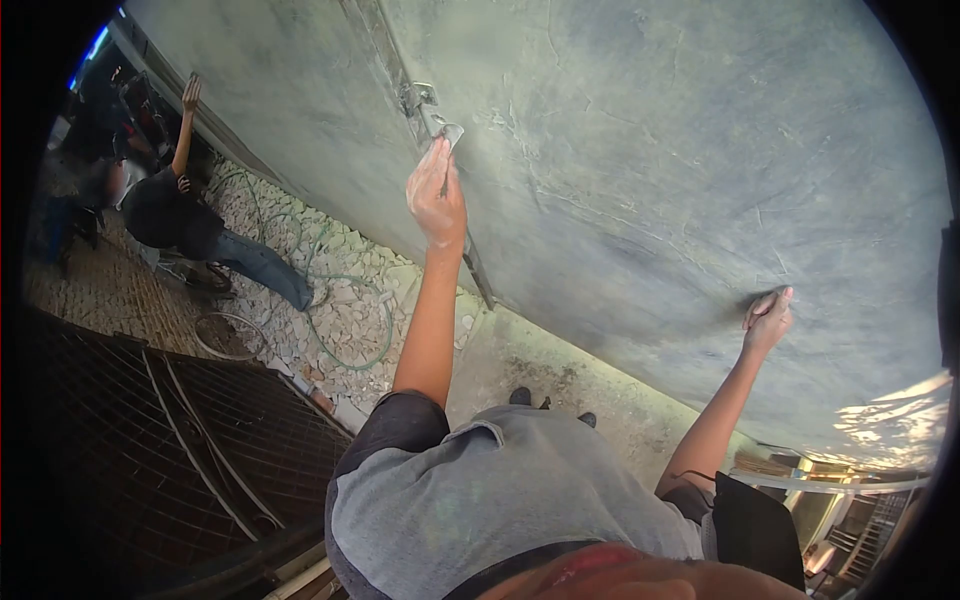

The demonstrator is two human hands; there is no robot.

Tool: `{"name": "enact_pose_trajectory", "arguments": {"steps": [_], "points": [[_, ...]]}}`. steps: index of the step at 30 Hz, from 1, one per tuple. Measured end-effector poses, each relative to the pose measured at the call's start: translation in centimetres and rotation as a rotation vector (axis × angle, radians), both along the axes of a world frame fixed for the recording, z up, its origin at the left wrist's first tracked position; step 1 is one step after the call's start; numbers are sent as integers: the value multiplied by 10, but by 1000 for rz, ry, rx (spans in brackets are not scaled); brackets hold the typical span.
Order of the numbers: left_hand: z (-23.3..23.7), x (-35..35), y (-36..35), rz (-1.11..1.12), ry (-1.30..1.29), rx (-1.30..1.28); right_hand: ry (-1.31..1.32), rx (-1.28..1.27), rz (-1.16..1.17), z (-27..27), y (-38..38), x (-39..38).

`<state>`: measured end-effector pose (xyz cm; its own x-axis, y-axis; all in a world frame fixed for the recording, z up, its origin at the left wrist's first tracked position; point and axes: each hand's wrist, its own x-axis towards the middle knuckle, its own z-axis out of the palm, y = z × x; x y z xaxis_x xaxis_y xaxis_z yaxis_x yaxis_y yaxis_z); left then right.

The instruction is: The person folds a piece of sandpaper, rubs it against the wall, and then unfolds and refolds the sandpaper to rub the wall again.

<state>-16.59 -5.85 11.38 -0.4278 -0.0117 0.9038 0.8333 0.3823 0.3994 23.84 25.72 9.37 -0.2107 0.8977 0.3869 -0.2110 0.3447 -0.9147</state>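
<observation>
My left hand [437, 195] is raised against a large grey-green wall panel [640, 160]. Its fingertips are pressed together at a small metal latch or handle [440, 124] on a vertical seam of the panel. Further right and lower, my right hand [770, 318] is at the panel surface with its fingers curled. What those fingers hold, if anything, is hidden. Pale dust coats the fingers of my left hand.
At the left a person [175, 215] in dark clothes reaches a hand to the wall. Broken rubble [345, 325] with a green hose [385, 335] lies below. A dark metal grid [130, 440] stands lower left, and shelving [865, 530] lower right.
</observation>
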Motion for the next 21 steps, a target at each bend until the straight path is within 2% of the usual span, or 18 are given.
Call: {"name": "enact_pose_trajectory", "arguments": {"steps": [1, 3, 4, 6, 10, 12, 15, 17, 19, 21], "points": [[2, -3, 7, -8, -9, -1, -9, -1, -8, 1, -1, 0], [14, -10, 25, -52, 10, 175, 16, -21, 7, 3, -1, 0], [14, -14, 35, -59, 4, 178, 37, -33, 16, 3, -2, 0], [12, -15, 57, -217, -4, 102, 40, -28, 0, 1, -6, 0], [-29, 21, 101, -188, -25, -37, 31, -79, -6, -28, -19, 7], [-60, 42, 105, -380, -116, -101, -24, -173, 30, -59, -32, 10], [-108, 69, 106, -477, -203, -168, -322, -286, 65, -137, -62, 15], [-122, 65, 103, -498, -227, -195, -674, -341, 116, -234, -74, 32], [-130, 61, 99, -529, -251, -219, -929, -345, 191, -298, -109, 61], [-136, 56, 96, -448, -192, -299, -1087, -664, 372, -380, -138, 119]]}}
